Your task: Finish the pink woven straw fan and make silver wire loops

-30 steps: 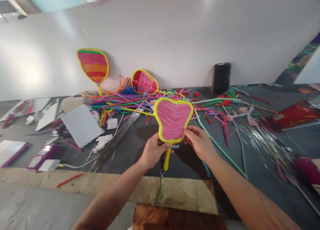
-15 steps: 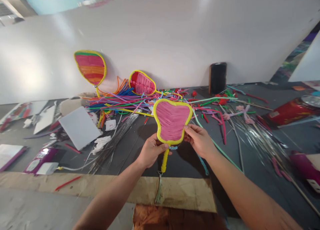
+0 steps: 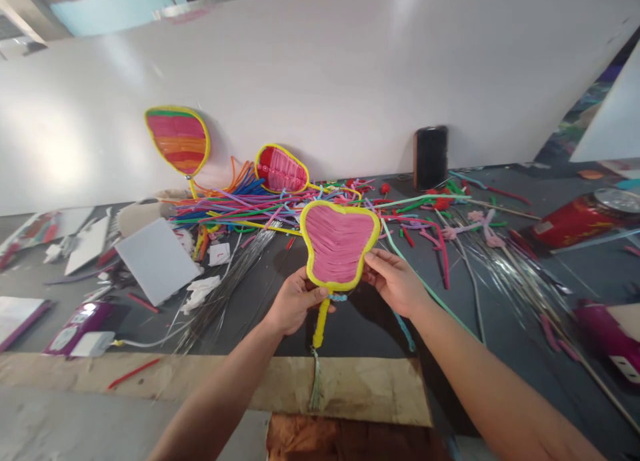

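A hand fan with a pink face, a yellow fuzzy rim and a yellow wrapped handle is held up over the dark table. My left hand is closed on its lower left, thumb in front near the top of the handle; the other fingers are partly behind. My right hand pinches the right rim between thumb and fingers. Light blue trim sits where handle meets face, and a pale tassel hangs from the handle's end. Behind it lies a heap of coloured pipe cleaners.
Two more fans, one striped and one red and pink, lean at the white board. A phone stands there too. A red can lies right. White card and a purple power strip are left.
The fan has shifted slightly left in view and tilted a little, its handle end swinging left. Both hands keep their hold.
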